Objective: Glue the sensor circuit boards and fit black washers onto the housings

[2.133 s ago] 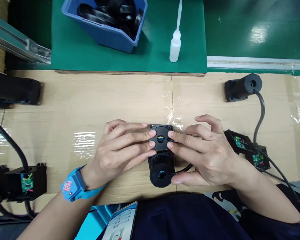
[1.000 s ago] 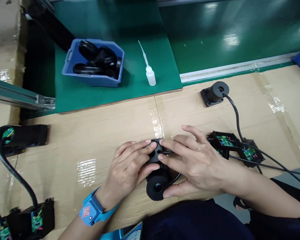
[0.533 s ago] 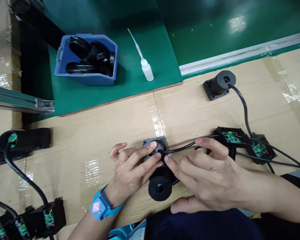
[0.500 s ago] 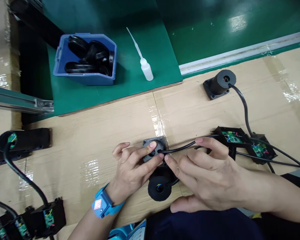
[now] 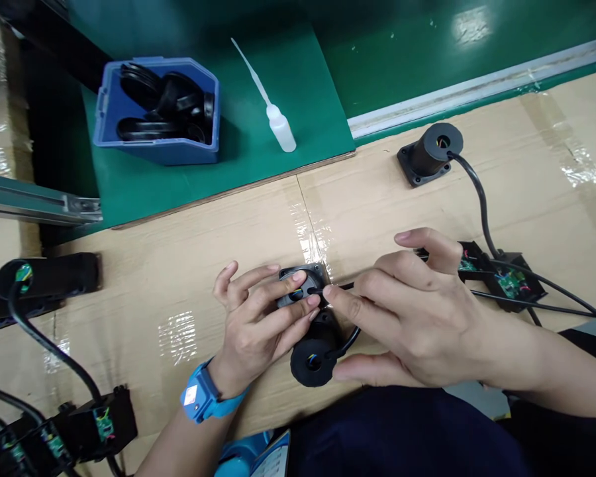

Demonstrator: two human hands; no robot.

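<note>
1. Left hand (image 5: 258, 318): fingers loosely spread, two fingertips pressed on the round end of the first tube. Whether the thumb grips is hidden.
2. Right hand (image 5: 417, 311): thumb and index finger wide apart; index fingertip against the cable (image 5: 346, 286) beside the tube. One finger is raised clear. Whether the cable is pinched cannot be told.
3. First tube (image 5: 306, 286): black, square-based, on the tan cardboard (image 5: 218, 232) between the hands. Round end faces up toward the viewer; long axis strongly foreshortened, apparently near upright. Coloured wires show in its hole; the cable leaves rightward.
4. Second tube (image 5: 305, 348): black, just on the near side of the first, round end also toward the viewer, long axis leaning toward the person. Right thumb tip close to its rim; contact unclear.
5. Third tube (image 5: 424, 156): well apart, far right, cabled.
</note>
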